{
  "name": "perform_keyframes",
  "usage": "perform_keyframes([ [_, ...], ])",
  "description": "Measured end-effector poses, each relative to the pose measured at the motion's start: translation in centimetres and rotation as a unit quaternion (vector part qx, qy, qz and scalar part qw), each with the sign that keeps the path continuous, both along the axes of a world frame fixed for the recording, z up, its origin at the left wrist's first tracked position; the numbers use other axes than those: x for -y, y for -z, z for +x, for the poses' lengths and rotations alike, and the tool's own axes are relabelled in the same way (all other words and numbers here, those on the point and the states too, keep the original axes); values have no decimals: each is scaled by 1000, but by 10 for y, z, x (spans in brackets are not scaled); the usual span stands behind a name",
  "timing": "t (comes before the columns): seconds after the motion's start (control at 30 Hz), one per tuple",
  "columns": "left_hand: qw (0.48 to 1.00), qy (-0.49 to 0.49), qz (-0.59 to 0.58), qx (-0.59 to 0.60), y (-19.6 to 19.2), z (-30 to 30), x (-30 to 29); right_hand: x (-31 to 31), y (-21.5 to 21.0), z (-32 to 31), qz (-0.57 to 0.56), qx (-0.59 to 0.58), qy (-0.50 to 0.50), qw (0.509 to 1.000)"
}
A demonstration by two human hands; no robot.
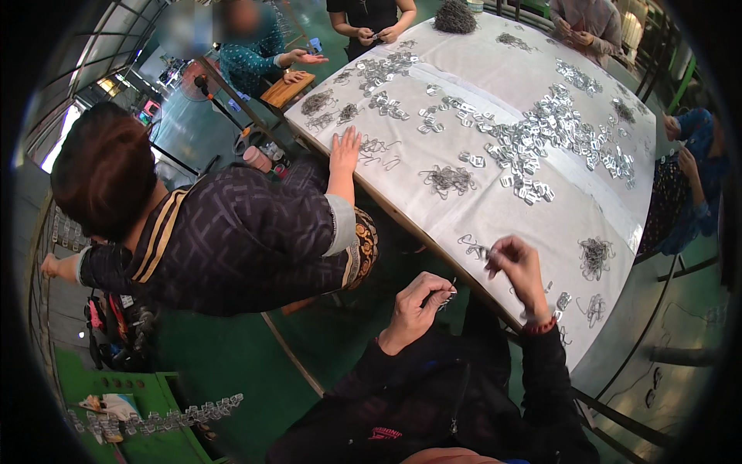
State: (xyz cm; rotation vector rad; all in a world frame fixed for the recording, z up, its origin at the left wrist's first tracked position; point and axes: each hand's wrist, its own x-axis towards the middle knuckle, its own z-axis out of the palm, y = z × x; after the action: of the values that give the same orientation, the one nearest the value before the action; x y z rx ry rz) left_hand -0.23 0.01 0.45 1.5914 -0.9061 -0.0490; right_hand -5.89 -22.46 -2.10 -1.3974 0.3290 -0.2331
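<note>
My left hand (pixel 413 308) hovers just off the near edge of the white table (pixel 495 209), fingers closed around a few small metal parts. My right hand (pixel 516 267) rests over the table edge and pinches a bent wire clip (pixel 473 247) between thumb and fingers. More small wire pieces (pixel 593 257) lie to the right of it. Both my forearms are in dark sleeves.
A person in a dark patterned top (pixel 232 240) leans in on my left, one hand (pixel 345 151) flat on the table near a wire bundle (pixel 448 179). A long heap of shiny metal clips (pixel 541 135) crosses the table. Other people stand around the far and right edges.
</note>
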Motion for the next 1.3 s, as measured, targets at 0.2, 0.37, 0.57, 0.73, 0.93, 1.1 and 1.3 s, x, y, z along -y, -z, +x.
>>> perform_keyframes([
  [0.2, 1000, 13, 16, 23, 1, -10, 7, -61, -42, -32, 62, 43, 29, 997],
  [0.37, 998, -8, 36, 41, 5, -10, 4, -75, -49, -32, -2, 92, 41, 995],
  [0.57, 999, -14, 22, -19, 20, 1, -4, -75, -39, -32, 49, 98, 31, 993],
  [0.73, 991, -96, 15, -88, 42, 119, 22, -70, -35, -29, 79, 75, -7, 994],
  [0.93, 957, -145, 207, 141, 84, 256, 91, -69, -32, -30, 132, 62, -34, 989],
  [1.1, 910, -126, 323, 226, 108, 267, 106, -68, -23, -32, 146, 51, -35, 987],
  [1.3, 914, -185, 281, 226, 129, 252, 105, -69, -27, -38, 121, 40, -41, 991],
])
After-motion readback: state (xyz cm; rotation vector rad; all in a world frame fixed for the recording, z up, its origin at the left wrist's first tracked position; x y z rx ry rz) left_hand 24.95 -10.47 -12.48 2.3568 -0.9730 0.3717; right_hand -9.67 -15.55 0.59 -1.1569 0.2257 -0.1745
